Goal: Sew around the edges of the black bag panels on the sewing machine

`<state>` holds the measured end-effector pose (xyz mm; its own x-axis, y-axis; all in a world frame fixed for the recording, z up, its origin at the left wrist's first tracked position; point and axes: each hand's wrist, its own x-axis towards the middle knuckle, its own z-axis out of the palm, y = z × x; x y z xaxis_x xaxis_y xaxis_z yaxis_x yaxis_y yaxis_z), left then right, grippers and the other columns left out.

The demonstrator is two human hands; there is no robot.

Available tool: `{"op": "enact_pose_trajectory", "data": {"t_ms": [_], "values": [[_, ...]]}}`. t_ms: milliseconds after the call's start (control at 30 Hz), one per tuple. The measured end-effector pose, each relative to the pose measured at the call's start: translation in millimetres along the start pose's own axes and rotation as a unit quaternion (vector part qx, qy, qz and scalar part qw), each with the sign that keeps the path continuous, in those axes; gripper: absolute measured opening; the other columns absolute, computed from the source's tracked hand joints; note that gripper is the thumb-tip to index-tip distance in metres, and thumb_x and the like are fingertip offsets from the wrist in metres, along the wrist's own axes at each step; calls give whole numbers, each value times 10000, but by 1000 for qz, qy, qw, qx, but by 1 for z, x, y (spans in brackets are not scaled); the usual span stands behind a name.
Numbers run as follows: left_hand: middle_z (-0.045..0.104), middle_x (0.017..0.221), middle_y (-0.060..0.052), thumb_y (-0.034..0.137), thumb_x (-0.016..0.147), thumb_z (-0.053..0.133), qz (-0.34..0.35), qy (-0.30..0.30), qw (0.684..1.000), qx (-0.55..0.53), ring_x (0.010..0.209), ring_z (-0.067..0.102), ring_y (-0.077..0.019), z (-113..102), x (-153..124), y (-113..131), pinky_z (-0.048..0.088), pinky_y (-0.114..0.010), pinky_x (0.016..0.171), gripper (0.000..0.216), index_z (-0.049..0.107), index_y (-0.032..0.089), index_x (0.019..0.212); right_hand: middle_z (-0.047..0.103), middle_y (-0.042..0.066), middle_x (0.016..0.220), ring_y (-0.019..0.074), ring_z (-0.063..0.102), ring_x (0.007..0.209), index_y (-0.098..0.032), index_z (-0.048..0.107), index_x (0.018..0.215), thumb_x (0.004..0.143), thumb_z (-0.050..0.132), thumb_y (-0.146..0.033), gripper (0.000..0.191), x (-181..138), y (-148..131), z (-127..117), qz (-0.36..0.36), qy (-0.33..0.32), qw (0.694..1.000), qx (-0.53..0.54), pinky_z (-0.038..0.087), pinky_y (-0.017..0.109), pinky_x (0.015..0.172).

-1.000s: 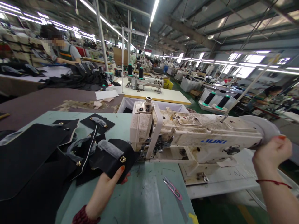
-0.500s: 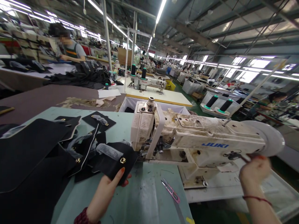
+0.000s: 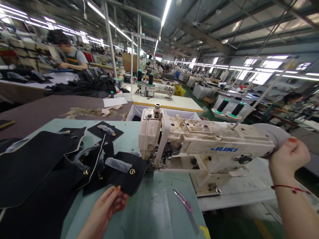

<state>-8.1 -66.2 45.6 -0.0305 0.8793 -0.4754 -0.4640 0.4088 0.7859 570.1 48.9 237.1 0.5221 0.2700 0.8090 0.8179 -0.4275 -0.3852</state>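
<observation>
A white sewing machine (image 3: 201, 139) marked JUKI stands on a green tabletop. A black leather-like panel (image 3: 138, 179) with a gold clasp and a film-wrapped strip (image 3: 118, 165) reaches the needle area at its right corner. The near edge of this panel is pinched between the thumb and curled fingers of my left hand (image 3: 106, 204). My right hand (image 3: 290, 157) is closed on the rim of the machine's handwheel (image 3: 267, 131), at the far right. Pink-handled thread snips (image 3: 183, 199) lie on the tabletop in front of the machine.
More black panels (image 3: 32, 166) with gold fittings and wrapped strips pile up on the left. Behind stand another sewing machine (image 3: 156, 89) and a brown-covered table (image 3: 50, 108). Black thread cones (image 3: 223, 105) stand behind the machine. A co-worker (image 3: 72, 56) sits at the back left.
My left hand has slid left and toward me along the panel's near edge. My right hand has moved from below the handwheel up onto its rim. The view has shifted slightly.
</observation>
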Motion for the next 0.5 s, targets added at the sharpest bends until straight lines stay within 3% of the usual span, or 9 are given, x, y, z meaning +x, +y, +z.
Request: {"op": "enact_pose_trajectory", "data": {"t_ms": [100, 200, 233, 333, 433, 500], "values": [[722, 780, -64, 512, 626, 831, 4, 12, 1000, 18, 662, 635, -163, -17, 0, 1, 533, -224, 586, 464, 654, 162, 873, 576, 211, 959, 277, 538, 960, 7, 638, 1095, 822, 323, -275, 504, -37, 5, -15, -23, 48, 996, 70, 395, 369, 815], [719, 778, -61, 525, 611, 831, 14, 26, 999, 28, 668, 632, -171, -28, 2, 0, 535, -229, 592, 498, 656, 168, 910, 528, 181, 1132, 314, 487, 1132, -113, 558, 1231, 809, 444, -348, 496, -99, -10, -50, -82, 58, 984, 147, 432, 422, 882], [717, 781, -58, 524, 601, 836, 19, 30, 999, 27, 673, 630, -172, -29, 2, -1, 539, -234, 607, 504, 658, 171, 913, 527, 136, 1144, 300, 496, 1122, -196, 529, 1244, 830, 462, -363, 451, -131, -18, -62, -98, 25, 980, 174, 449, 424, 868], [708, 772, -58, 543, 581, 837, 37, 34, 998, 36, 676, 613, -173, -25, -3, 1, 537, -238, 622, 505, 675, 175, 886, 609, -36, 903, 219, 609, 810, -397, 574, 1001, 858, 471, -440, 181, -250, -43, -86, -220, -227, 918, 238, 511, 351, 691], [696, 742, -71, 565, 616, 800, 79, -2, 992, 95, 665, 594, -191, -8, -24, 13, 528, -255, 599, 455, 705, 175, 829, 629, -17, 872, 223, 626, 761, -351, 616, 922, 834, 512, -469, 180, -346, -55, -82, -245, -323, 882, 239, 511, 341, 656], [700, 760, -85, 550, 634, 785, 125, -45, 981, 141, 703, 612, -228, 11, -51, 30, 547, -292, 633, 417, 735, 189, 836, 618, 44, 848, 237, 612, 761, -269, 627, 865, 865, 479, -452, 235, -375, -57, -71, -218, -361, 880, 220, 487, 355, 668]]}}
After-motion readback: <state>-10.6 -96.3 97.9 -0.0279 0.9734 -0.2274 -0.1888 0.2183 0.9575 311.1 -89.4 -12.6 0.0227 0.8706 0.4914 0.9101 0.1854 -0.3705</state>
